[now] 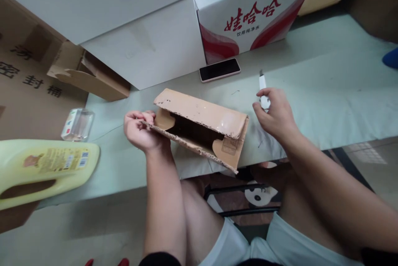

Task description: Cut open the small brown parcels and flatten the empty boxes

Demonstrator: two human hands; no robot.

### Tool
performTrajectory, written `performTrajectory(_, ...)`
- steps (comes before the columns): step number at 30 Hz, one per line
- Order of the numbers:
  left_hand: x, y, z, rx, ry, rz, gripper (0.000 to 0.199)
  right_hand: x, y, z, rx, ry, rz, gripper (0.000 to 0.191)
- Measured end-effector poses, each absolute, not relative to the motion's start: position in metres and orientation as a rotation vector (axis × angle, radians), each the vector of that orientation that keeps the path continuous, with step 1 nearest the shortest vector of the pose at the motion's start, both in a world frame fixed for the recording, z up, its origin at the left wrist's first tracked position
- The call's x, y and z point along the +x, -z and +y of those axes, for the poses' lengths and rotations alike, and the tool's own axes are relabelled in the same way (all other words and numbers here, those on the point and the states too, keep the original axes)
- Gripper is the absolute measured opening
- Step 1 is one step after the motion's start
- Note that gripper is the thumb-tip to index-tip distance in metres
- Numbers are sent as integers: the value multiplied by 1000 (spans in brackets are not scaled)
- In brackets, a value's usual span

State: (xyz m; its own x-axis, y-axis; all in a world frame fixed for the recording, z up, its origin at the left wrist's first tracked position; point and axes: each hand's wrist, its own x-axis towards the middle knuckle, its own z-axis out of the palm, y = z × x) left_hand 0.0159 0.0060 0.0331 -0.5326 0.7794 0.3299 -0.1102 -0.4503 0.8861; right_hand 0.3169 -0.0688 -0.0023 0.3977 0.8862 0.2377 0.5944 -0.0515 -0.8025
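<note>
A small brown cardboard box (202, 110) lies tilted on the pale green cloth, its long side open and facing me, with rough cut edges. At the box's left end, my left hand (141, 129) is closed on the near flap. My right hand (275, 110), to the right of the box and apart from it, grips a white utility knife (263, 85). The knife's short blade sticks out and points away from me. Inside, the box is dark, and I cannot tell what it holds.
A phone (220, 70) lies behind the box, before white cartons (149, 46) and a red-and-white water carton (248, 21). On the left are a yellow jug (71, 162), a small clear container (82, 125), an open cardboard piece (102, 79) and a large brown carton (21, 104).
</note>
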Motion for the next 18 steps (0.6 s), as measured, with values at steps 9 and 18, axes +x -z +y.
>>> performTrajectory(9, 33, -47, -8, 1192, -1949, 1277, 26, 316, 17, -65, -2179, -360, -1500, 61)
performTrajectory(18, 19, -57, -17, 675, -2019, 1068, 28, 312, 14, -70, -1777, -456, -1965, 30)
